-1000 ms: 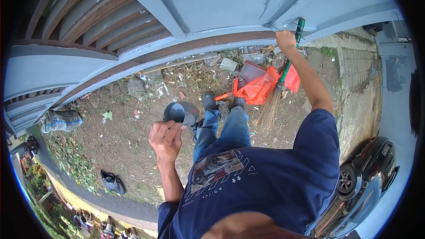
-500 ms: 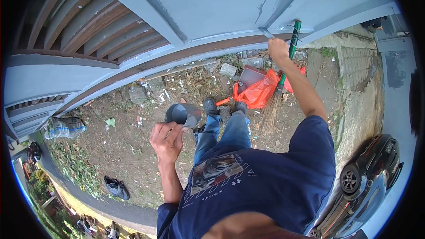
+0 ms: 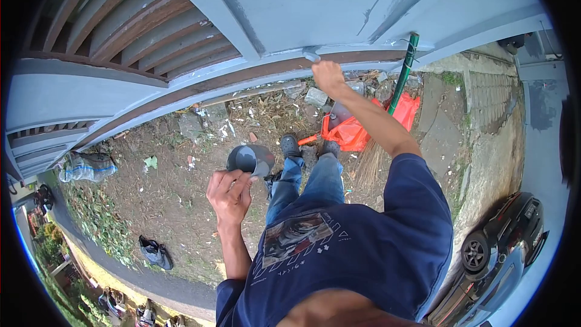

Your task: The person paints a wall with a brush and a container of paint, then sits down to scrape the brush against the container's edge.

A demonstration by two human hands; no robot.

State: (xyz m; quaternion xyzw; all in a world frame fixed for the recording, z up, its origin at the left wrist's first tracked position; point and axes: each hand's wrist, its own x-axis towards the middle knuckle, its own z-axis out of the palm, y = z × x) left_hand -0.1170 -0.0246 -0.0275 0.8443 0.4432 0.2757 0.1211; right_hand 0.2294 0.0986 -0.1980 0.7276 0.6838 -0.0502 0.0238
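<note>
My left hand [image 3: 229,198] grips the rim of a dark, open-topped paint container [image 3: 264,161] with grey-blue paint inside. It hangs over the dirt, left of my shoes. With my arm stretched out, my right hand [image 3: 328,77] is closed round a paintbrush [image 3: 311,56]. The brush tip meets the lower ledge of the light blue panelled wall [image 3: 290,9], just above a brown strip [image 3: 260,72]. Most of the brush handle is hidden in my fist, and the bristles are hard to make out.
A green-handled broom [image 3: 404,75] leans on the wall at right. Beside it an orange-red plastic bag [image 3: 351,135] lies on the ground near stone blocks [image 3: 315,97]. Brown slats [image 3: 142,21] are set in the wall at left. A dark car [image 3: 505,230] stands at lower right.
My right hand has moved left along the ledge with the paintbrush, away from the broom handle. My left hand still holds the paint container in about the same place.
</note>
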